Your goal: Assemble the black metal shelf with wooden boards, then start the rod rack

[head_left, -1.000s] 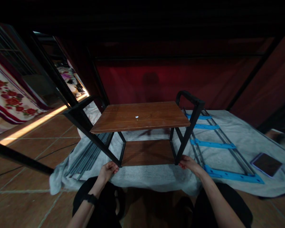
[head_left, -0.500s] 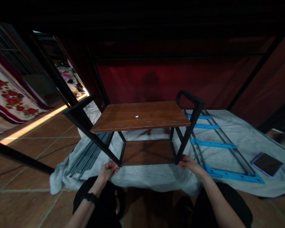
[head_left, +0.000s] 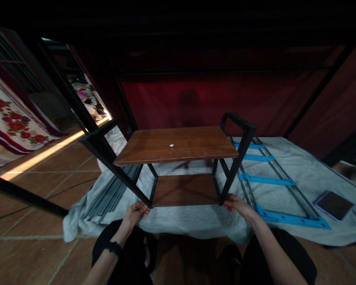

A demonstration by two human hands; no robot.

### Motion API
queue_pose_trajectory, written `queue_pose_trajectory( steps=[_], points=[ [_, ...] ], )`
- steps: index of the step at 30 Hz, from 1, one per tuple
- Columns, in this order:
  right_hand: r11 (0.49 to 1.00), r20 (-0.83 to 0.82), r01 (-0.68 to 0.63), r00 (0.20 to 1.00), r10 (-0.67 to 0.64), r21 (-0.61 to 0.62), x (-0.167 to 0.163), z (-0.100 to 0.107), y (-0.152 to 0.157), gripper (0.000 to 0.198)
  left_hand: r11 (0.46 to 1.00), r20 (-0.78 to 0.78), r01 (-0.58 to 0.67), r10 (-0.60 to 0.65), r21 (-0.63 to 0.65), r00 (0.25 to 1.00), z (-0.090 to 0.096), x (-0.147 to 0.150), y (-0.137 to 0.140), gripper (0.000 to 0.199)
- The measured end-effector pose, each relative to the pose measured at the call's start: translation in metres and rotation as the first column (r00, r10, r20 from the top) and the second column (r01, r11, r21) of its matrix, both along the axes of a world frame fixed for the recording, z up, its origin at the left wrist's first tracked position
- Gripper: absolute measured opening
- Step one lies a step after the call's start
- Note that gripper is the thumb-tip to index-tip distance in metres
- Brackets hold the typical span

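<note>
A two-tier shelf rack (head_left: 178, 144) with brown wood-grain boards and a black metal frame stands upright on a grey cloth (head_left: 192, 221). My left hand (head_left: 137, 211) has its fingers closed at the foot of the rack's near left leg. At the near right leg, my right hand (head_left: 234, 204) grips the foot in the same way. Fingertips of both hands are partly hidden at the legs. A small white spot shows on the upper board, and the lower board (head_left: 185, 190) lies near the cloth.
Several grey tubes (head_left: 114, 194) lie on the cloth at left. On the right is a frame of grey tubes with blue crosspieces (head_left: 267, 179), and beyond it a phone (head_left: 334, 205). Black posts (head_left: 26, 196) stand around, with a red panel (head_left: 166, 103) behind.
</note>
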State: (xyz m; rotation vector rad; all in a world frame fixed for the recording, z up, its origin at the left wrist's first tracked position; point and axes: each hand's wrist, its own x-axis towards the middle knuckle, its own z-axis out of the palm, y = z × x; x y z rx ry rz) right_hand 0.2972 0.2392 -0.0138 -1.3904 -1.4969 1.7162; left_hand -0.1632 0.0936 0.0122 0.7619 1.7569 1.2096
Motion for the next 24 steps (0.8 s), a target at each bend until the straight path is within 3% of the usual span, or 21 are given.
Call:
queue_pose_trajectory(
  steps=[7, 17, 24],
  points=[
    [0.989, 0.089, -0.080, 0.994, 0.069, 0.128, 0.001, 0.000, 0.006, 0.021, 0.999, 0.052, 0.005, -0.002, -0.044, 0.999, 0.003, 0.000, -0.003, 0.043],
    [0.986, 0.129, -0.084, 0.990, 0.066, 0.141, 0.000, -0.011, 0.009, 0.013, 0.999, 0.089, -0.004, 0.008, -0.040, 0.996, -0.001, -0.003, -0.003, 0.044],
    [0.990, 0.146, -0.044, 0.989, 0.024, 0.133, -0.005, -0.006, 0.004, 0.014, 1.000, 0.064, -0.007, 0.009, -0.027, 0.998, 0.003, 0.000, -0.003, 0.041]
  ],
)
